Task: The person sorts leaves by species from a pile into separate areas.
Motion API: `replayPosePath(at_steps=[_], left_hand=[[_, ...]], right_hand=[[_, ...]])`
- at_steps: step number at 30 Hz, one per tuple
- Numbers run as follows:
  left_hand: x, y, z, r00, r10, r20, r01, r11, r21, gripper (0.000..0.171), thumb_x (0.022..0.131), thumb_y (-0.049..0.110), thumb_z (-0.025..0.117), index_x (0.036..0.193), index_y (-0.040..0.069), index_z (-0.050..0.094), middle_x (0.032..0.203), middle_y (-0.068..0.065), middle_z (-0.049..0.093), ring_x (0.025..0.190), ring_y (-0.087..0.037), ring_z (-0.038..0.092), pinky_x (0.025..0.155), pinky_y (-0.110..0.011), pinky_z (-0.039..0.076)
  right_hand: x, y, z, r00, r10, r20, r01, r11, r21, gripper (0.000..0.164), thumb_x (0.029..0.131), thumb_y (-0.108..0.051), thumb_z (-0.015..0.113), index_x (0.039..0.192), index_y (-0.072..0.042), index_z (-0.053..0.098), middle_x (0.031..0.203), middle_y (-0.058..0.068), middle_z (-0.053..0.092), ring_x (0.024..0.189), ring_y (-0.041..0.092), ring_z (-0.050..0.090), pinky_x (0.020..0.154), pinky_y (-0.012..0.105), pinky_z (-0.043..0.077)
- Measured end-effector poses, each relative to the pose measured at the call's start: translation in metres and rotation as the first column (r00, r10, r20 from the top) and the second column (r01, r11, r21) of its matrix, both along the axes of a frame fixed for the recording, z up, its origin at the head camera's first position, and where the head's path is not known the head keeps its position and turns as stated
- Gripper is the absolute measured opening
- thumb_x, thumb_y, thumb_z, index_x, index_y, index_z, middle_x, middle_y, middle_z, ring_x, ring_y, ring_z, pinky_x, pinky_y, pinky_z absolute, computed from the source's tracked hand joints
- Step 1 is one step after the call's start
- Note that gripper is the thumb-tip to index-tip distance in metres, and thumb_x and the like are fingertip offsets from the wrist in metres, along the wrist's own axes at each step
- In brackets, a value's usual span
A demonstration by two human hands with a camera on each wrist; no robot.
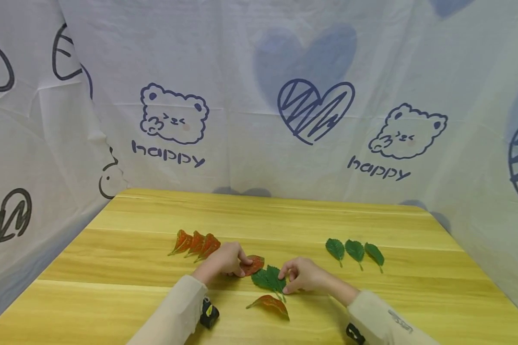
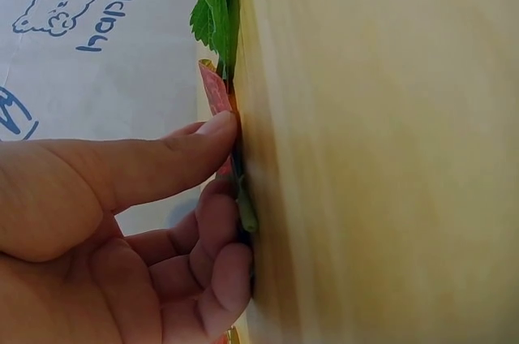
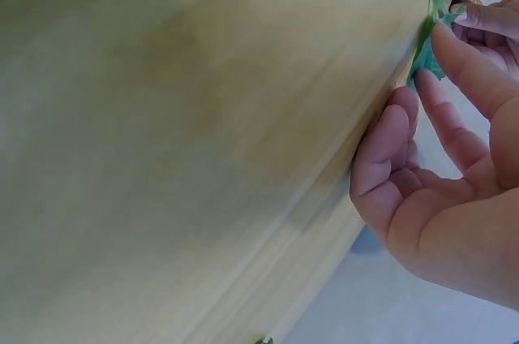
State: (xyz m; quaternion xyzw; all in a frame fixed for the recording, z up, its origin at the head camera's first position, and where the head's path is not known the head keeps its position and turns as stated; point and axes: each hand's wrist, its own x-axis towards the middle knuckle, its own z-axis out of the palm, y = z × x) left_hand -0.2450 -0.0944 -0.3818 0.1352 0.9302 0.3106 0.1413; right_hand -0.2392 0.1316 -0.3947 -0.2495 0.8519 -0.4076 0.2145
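My left hand (image 1: 228,261) pinches a red leaf (image 1: 255,264) between thumb and fingers, low over the table. In the left wrist view the thumb presses on this red leaf (image 2: 214,91), and a green leaf stem shows by the curled fingers. Just right of it lie two overlapping green leaves (image 1: 261,280) with toothed edges. With thumb and forefinger, my right hand (image 1: 305,276) pinches the right-hand green leaf (image 1: 277,277) at its edge; its other fingers are curled. Nearer to me rests a curled red-orange leaf (image 1: 271,303), touched by neither hand.
Three red leaves (image 1: 182,242) lie overlapping in a row beyond my left hand. Farther right, three green leaves (image 1: 355,250) sit side by side, stems toward me. The yellow wooden table (image 1: 125,258) meets a printed white cloth (image 1: 241,158) at its back and sides.
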Motion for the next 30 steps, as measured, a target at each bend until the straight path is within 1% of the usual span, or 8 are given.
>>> replayPosePath(at_steps=[6, 9, 14, 16, 19, 24, 26, 30], left_hand=[[0.001, 0.001, 0.0, 1.0, 0.003, -0.011, -0.003, 1.0, -0.011, 0.029, 0.07, -0.004, 0.072, 0.097, 0.007, 0.071, 0.101, -0.012, 0.064, 0.045, -0.01, 0.043, 0.041, -0.021, 0.036], [0.0, 0.002, 0.0, 1.0, 0.003, -0.025, -0.004, 1.0, -0.03, 0.029, 0.069, -0.003, 0.073, 0.096, 0.007, 0.071, 0.1, -0.013, 0.064, 0.048, -0.011, 0.043, 0.043, -0.021, 0.037], [-0.001, 0.002, 0.0, 0.997, -0.013, -0.072, 0.008, 0.997, -0.071, 0.029, 0.067, -0.001, 0.075, 0.094, 0.009, 0.071, 0.101, -0.012, 0.064, 0.062, -0.012, 0.049, 0.051, -0.022, 0.039], [-0.001, 0.002, -0.001, 0.996, -0.015, -0.084, 0.009, 0.997, -0.073, 0.029, 0.067, -0.001, 0.075, 0.094, 0.009, 0.071, 0.102, -0.012, 0.064, 0.068, -0.013, 0.052, 0.055, -0.023, 0.04], [0.0, 0.002, 0.0, 0.995, -0.01, -0.095, 0.004, 0.998, -0.062, 0.029, 0.066, 0.0, 0.075, 0.093, 0.01, 0.072, 0.102, -0.011, 0.064, 0.073, -0.016, 0.055, 0.059, -0.025, 0.044], [0.004, 0.003, 0.002, 0.991, -0.017, -0.136, 0.012, 0.999, -0.039, 0.025, 0.067, 0.001, 0.075, 0.09, 0.011, 0.072, 0.093, -0.007, 0.066, 0.079, -0.02, 0.06, 0.069, -0.033, 0.049], [0.007, 0.003, 0.003, 0.987, -0.027, -0.161, 0.023, 0.999, -0.028, 0.023, 0.068, 0.001, 0.075, 0.089, 0.01, 0.073, 0.089, -0.006, 0.067, 0.077, -0.019, 0.061, 0.069, -0.033, 0.049], [0.01, 0.003, 0.004, 0.98, -0.046, -0.194, 0.051, 0.998, 0.021, 0.018, 0.07, 0.0, 0.073, 0.085, 0.009, 0.073, 0.083, -0.004, 0.067, 0.07, -0.015, 0.06, 0.063, -0.029, 0.049]], right_hand=[[0.0, -0.001, -0.001, 0.999, 0.011, -0.032, -0.011, 1.0, 0.008, 0.018, 0.071, 0.006, 0.07, 0.086, -0.001, 0.062, 0.057, -0.001, 0.045, 0.05, 0.01, 0.037, 0.045, 0.02, 0.031], [0.0, -0.001, -0.001, 0.999, 0.016, -0.033, -0.016, 1.0, 0.006, 0.019, 0.071, 0.006, 0.07, 0.087, -0.001, 0.062, 0.058, -0.001, 0.045, 0.051, 0.01, 0.037, 0.046, 0.02, 0.031], [0.0, 0.0, 0.001, 0.999, 0.026, -0.039, -0.025, 1.0, 0.017, 0.017, 0.073, 0.003, 0.07, 0.087, -0.002, 0.061, 0.058, -0.001, 0.045, 0.051, 0.01, 0.038, 0.046, 0.02, 0.031], [0.0, -0.001, 0.002, 0.998, 0.034, -0.05, -0.033, 0.999, 0.028, 0.017, 0.073, 0.001, 0.07, 0.087, -0.002, 0.061, 0.058, -0.001, 0.045, 0.051, 0.01, 0.038, 0.046, 0.02, 0.032], [0.0, -0.001, 0.003, 0.997, 0.047, -0.067, -0.044, 0.998, 0.042, 0.016, 0.074, 0.0, 0.07, 0.087, -0.003, 0.06, 0.058, -0.001, 0.045, 0.051, 0.01, 0.038, 0.046, 0.02, 0.032], [0.0, -0.002, 0.002, 0.994, 0.065, -0.09, -0.06, 0.997, 0.053, 0.017, 0.074, -0.001, 0.071, 0.086, -0.003, 0.06, 0.057, -0.002, 0.044, 0.051, 0.009, 0.038, 0.047, 0.021, 0.032], [0.0, -0.002, 0.002, 0.993, 0.069, -0.098, -0.064, 0.996, 0.055, 0.017, 0.074, -0.001, 0.071, 0.086, -0.003, 0.059, 0.057, -0.002, 0.044, 0.051, 0.009, 0.038, 0.047, 0.021, 0.032], [0.001, -0.002, 0.003, 0.991, 0.071, -0.111, -0.066, 0.997, 0.048, 0.018, 0.072, -0.001, 0.072, 0.085, -0.003, 0.059, 0.058, -0.001, 0.043, 0.052, 0.01, 0.038, 0.047, 0.021, 0.031]])
